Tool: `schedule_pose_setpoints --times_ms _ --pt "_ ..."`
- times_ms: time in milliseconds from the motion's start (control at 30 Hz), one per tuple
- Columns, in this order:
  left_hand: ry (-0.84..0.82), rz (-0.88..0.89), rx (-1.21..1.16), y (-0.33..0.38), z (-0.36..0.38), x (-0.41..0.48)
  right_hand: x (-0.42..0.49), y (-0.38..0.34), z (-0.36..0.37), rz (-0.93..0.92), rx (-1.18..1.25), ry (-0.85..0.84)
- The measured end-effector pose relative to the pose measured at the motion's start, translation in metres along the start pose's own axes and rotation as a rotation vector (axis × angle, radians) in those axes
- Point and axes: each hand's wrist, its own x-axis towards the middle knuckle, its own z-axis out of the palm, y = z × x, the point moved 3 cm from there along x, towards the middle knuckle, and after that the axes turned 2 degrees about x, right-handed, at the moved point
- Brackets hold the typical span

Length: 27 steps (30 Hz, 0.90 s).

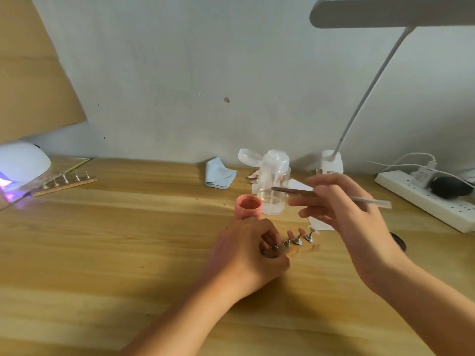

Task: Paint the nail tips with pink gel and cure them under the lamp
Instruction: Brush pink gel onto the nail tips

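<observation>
An open jar of pink gel stands on the wooden table. Just in front of it lies a wooden strip with several nail tips on small metal stands. My left hand curls its fingers round the stand at the strip's left end. My right hand hovers above the strip and pinches a thin brush, whose tip points left toward the clear bottle. The white curing lamp glows purple at the far left, and a second strip of nail tips lies beside it.
A clear pump bottle with its lid flipped open stands behind the jar. A blue cloth lies at the back. A white desk lamp arches over the right side. A white power strip sits at the far right.
</observation>
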Motion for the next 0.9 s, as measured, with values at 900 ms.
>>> schedule_pose_setpoints --times_ms 900 --pt "-0.012 0.033 -0.041 0.004 -0.005 -0.001 -0.043 0.041 -0.048 0.016 0.062 0.077"
